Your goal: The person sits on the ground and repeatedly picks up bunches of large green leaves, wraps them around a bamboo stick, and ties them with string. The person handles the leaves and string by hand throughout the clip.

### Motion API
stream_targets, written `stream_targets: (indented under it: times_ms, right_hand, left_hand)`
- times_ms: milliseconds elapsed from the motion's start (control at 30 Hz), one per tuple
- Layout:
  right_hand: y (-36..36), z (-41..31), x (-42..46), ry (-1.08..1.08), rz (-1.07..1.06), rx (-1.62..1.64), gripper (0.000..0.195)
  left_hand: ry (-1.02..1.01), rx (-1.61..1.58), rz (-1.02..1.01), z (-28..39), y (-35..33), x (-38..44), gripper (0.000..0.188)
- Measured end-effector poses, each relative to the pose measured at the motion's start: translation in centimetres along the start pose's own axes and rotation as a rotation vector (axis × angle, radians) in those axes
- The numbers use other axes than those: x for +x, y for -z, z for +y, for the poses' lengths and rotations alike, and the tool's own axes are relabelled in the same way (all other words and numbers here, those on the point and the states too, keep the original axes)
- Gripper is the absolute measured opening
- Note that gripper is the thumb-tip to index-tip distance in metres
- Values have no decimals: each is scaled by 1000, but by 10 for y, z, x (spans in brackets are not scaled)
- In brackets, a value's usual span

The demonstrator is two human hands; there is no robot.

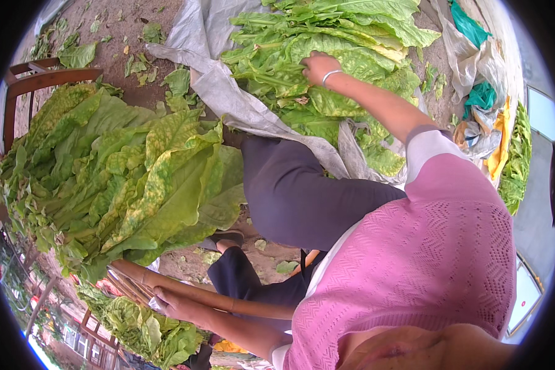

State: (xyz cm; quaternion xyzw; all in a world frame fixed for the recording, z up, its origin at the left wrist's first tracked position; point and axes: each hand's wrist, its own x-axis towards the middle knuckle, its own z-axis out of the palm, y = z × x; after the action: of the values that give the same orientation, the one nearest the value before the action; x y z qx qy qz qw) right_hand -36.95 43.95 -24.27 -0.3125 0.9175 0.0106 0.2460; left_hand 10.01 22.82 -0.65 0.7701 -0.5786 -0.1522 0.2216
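Note:
My right hand, with a silver bracelet at its wrist, rests with bent fingers on a heap of broad green tobacco leaves. Whether a leaf is pinched in its fingers is hidden. The heap lies on a grey woven plastic sheet. Lower left, my left hand is beside a bamboo pole, with a small white scrap between thumb and fingers. At the pole's far end a thick bunch of yellow-mottled tobacco leaves spreads out, hiding how it is attached.
A brown wooden frame stands behind the bunch. Thin sticks and another leaf pile lie beyond my left hand. Plastic sheeting and more leaves are at right. Leaf scraps litter the bare ground.

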Motion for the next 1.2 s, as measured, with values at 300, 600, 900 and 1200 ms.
stream_targets:
  times_ms: [300, 600, 900, 1200]
  right_hand:
    - [62, -43, 37, 25, -278, 133, 34]
    - [-28, -64, 9, 186, 182, -36, 30]
    - [195, -101, -89, 578, 45, 501, 47]
    - [204, -306, -298, 1402, -12, -45, 30]
  left_hand:
    - [9, 22, 3, 2, 1, 0, 50]
    - [-57, 54, -16, 0, 3, -1, 50]
    - [54, -815, -504, -12, 38, -11, 34]
    - [-172, -771, -446, -12, 33, -71, 25]
